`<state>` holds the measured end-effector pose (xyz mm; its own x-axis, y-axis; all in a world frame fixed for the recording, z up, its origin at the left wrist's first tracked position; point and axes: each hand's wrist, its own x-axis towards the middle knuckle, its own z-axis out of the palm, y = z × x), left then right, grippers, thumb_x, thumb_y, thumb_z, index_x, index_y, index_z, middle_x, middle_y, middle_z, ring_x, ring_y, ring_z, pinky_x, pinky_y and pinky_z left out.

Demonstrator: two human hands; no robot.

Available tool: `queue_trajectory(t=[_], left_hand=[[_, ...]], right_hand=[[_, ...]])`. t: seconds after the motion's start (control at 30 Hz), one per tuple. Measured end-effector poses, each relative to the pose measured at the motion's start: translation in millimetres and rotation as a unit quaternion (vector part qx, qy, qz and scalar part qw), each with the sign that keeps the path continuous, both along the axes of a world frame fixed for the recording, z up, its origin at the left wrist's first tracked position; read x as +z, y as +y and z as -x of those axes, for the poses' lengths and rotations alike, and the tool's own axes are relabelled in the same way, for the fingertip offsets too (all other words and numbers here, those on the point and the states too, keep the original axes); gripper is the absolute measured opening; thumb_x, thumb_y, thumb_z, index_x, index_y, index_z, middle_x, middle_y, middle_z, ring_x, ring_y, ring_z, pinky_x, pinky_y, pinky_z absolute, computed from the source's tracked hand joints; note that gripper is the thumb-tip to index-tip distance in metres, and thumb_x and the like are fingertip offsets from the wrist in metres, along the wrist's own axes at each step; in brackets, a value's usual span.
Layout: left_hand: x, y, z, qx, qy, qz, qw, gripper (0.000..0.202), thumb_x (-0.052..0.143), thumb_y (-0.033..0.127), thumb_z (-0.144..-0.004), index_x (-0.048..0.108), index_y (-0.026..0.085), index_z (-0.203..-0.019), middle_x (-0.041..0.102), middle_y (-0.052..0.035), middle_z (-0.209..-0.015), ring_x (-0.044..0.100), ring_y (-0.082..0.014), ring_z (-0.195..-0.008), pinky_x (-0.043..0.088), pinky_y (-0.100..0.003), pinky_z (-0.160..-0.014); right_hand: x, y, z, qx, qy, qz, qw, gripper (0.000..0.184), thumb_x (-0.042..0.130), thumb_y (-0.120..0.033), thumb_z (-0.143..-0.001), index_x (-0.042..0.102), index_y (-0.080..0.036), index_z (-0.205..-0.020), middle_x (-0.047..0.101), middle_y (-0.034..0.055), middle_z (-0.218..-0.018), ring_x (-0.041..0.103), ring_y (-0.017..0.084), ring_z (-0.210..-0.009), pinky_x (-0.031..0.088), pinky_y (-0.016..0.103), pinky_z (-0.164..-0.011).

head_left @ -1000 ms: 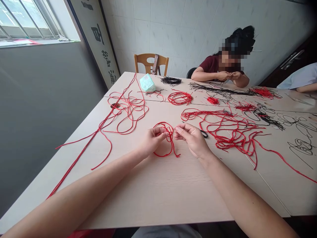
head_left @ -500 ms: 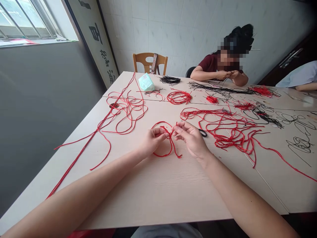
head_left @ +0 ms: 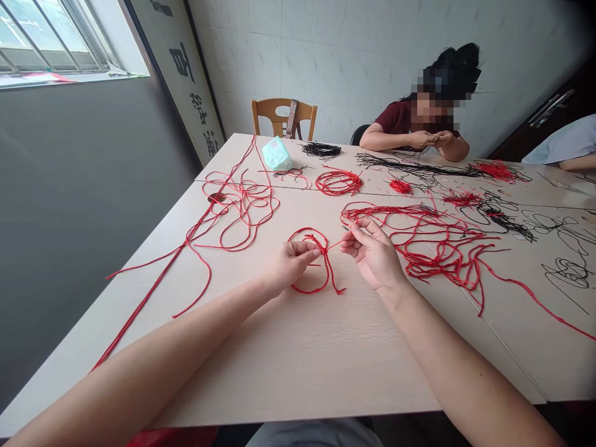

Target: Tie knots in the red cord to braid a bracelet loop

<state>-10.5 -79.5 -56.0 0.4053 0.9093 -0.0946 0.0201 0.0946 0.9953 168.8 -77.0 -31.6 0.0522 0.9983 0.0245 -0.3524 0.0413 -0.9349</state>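
Note:
My left hand (head_left: 300, 259) pinches a looped, twisted red cord (head_left: 329, 273) at its crossing point, thumb on top. The cord's loop rests on the table to either side of those fingers, and one end hangs down to the right. Between my two hands a thin red thread (head_left: 336, 243) runs taut from the crossing. My right hand (head_left: 370, 248) grips the far end of this thread between thumb and forefinger, slightly above the table. Part of the loop is hidden behind my left fingers.
Long red cords (head_left: 244, 205) lie tangled on the left, and a heap of twisted red cord (head_left: 437, 261) on the right. Farther back are a coiled red cord (head_left: 339, 182), a pale green packet (head_left: 276, 154) and black cords (head_left: 419, 166). A person (head_left: 419, 127) sits across the table (head_left: 279, 366).
My right hand has moved away to the right from the crossing, drawing the thin red thread straight. My left hand keeps its pinch in about the same place.

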Motion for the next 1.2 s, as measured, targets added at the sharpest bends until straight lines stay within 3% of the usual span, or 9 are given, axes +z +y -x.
queue_trajectory(t=[0.17, 0.33, 0.47, 0.57, 0.7, 0.8, 0.93, 1.1, 1.2], left_hand=[[3.7, 0.0, -1.1, -0.013, 0.008, 0.038, 0.999, 0.029, 0.061, 0.044, -0.071, 0.058, 0.016, -0.077, 0.026, 0.0064, -0.05, 0.016, -0.0057, -0.044, 0.008, -0.025, -0.046], [6.9, -1.3, -4.4, -0.03, 0.04, 0.014, 0.999, 0.028, 0.059, 0.043, -0.072, 0.059, 0.015, -0.074, 0.028, 0.0061, -0.048, 0.018, -0.0054, -0.045, 0.009, -0.025, -0.046], [5.4, -2.0, -3.3, -0.051, -0.006, 0.046, 0.998, 0.028, 0.061, 0.042, -0.072, 0.059, 0.014, -0.079, 0.027, 0.0064, -0.051, 0.018, -0.0048, -0.045, 0.01, -0.024, -0.046], [3.8, -0.9, 0.0, -0.056, -0.09, 0.09, 0.99, 0.024, 0.064, 0.036, -0.071, 0.057, 0.014, -0.081, 0.027, 0.0063, -0.056, 0.017, -0.0039, -0.046, 0.009, -0.023, -0.046], [4.1, 2.3, 3.5, -0.025, -0.153, 0.115, 0.981, 0.019, 0.064, 0.03, -0.071, 0.053, 0.015, -0.076, 0.024, 0.007, -0.056, 0.016, -0.0037, -0.045, 0.008, -0.022, -0.045], [4.5, 4.1, 4.8, -0.015, -0.173, 0.116, 0.978, 0.019, 0.063, 0.03, -0.073, 0.051, 0.015, -0.074, 0.023, 0.0074, -0.055, 0.015, -0.0039, -0.045, 0.009, -0.021, -0.045], [6.3, 4.3, 5.6, 0.015, -0.16, 0.08, 0.984, 0.015, 0.06, 0.031, -0.075, 0.055, 0.017, -0.078, 0.028, 0.0074, -0.051, 0.02, -0.005, -0.045, 0.017, -0.02, -0.046], [10.4, 1.9, 4.2, 0.064, -0.049, -0.08, 0.994, 0.022, 0.059, 0.037, -0.077, 0.063, 0.016, -0.073, 0.06, -0.0021, -0.073, 0.05, -0.0127, -0.074, 0.036, -0.024, -0.069], [6.3, -0.3, 1.8, 0.097, -0.023, -0.107, 0.989, 0.025, 0.061, 0.04, -0.076, 0.065, 0.015, -0.073, 0.061, -0.0023, -0.076, 0.052, -0.0138, -0.077, 0.038, -0.024, -0.072]], right_hand=[[-2.5, 2.4, -0.5, -0.038, -0.013, 0.0, 0.999, 0.027, 0.07, -0.031, -0.068, 0.048, -0.022, -0.081, 0.06, -0.0048, -0.061, 0.058, 0.009, -0.055, 0.05, 0.021, -0.055], [-2.8, 6.6, -2.2, -0.075, -0.029, -0.017, 0.997, 0.027, 0.069, -0.032, -0.068, 0.046, -0.021, -0.077, 0.058, -0.0053, -0.058, 0.055, 0.008, -0.05, 0.048, 0.02, -0.05], [-3.1, 10.6, -5.6, -0.083, -0.017, -0.014, 0.996, 0.025, 0.07, -0.03, -0.068, 0.048, -0.021, -0.077, 0.058, -0.0051, -0.059, 0.055, 0.008, -0.051, 0.048, 0.019, -0.051], [-4.5, 11.0, -6.0, -0.043, -0.017, 0.002, 0.999, 0.026, 0.071, -0.032, -0.069, 0.051, -0.021, -0.081, 0.061, -0.0033, -0.067, 0.058, 0.008, -0.057, 0.05, 0.019, -0.056], [-9.1, 4.7, 2.5, 0.073, -0.065, 0.038, 0.994, 0.03, 0.06, -0.048, -0.077, 0.055, -0.022, -0.09, 0.064, 0.0029, -0.088, 0.062, 0.012, -0.068, 0.051, 0.023, -0.06], [-12.6, -3.2, 11.8, 0.167, -0.114, 0.035, 0.979, 0.038, 0.051, -0.053, -0.082, 0.059, -0.019, -0.093, 0.064, 0.0064, -0.088, 0.061, 0.014, -0.074, 0.05, 0.026, -0.066], [-13.6, -9.8, 16.3, 0.175, -0.219, -0.041, 0.959, 0.031, 0.054, -0.045, -0.083, 0.064, -0.016, -0.087, 0.064, 0.0033, -0.075, 0.056, 0.013, -0.07, 0.045, 0.026, -0.07], [-12.0, -12.4, 15.7, 0.123, -0.321, -0.096, 0.934, 0.026, 0.05, -0.039, -0.085, 0.062, -0.016, -0.079, 0.062, 0.0009, -0.067, 0.054, 0.012, -0.063, 0.042, 0.025, -0.063], [-13.0, -17.7, 21.6, 0.076, -0.434, -0.161, 0.883, 0.02, 0.047, -0.031, -0.087, 0.058, -0.018, -0.076, 0.062, 0.002, -0.069, 0.054, 0.013, -0.063, 0.041, 0.025, -0.063]])
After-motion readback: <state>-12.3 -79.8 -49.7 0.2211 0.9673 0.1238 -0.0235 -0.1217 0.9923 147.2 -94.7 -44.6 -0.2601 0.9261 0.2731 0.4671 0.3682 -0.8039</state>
